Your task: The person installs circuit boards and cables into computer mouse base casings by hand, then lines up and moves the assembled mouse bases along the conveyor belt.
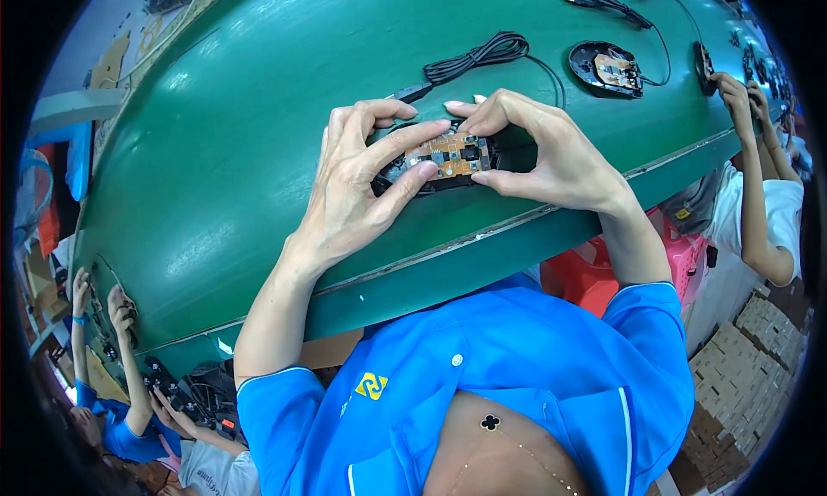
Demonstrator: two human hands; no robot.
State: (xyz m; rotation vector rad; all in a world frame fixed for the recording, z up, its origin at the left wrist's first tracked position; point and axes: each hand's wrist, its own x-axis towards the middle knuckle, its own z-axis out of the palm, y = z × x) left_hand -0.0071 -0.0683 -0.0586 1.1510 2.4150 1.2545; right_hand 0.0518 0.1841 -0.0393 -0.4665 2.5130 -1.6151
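An opened computer mouse (444, 155), a black lower shell with an orange-brown circuit board (452, 154) inside it, lies on the green table between my hands. My left hand (353, 168) grips its left end, with the thumb and index finger over the board. Around the right end curl the thumb and fingers of my right hand (547, 147); its thumb touches the near edge. A coiled black cable (478, 56) rests just beyond my fingers, and a loop of it runs down behind my right hand. The shell's left end is partly hidden by my left fingers.
Farther right on the green table (258, 134) lies a second opened mouse (606, 69) with its cable (616, 9). At the right, a co-worker's hands (743, 95) hold a dark part; at the lower left, other hands (121, 311) are busy. Stacked boxes (741, 384) stand lower right.
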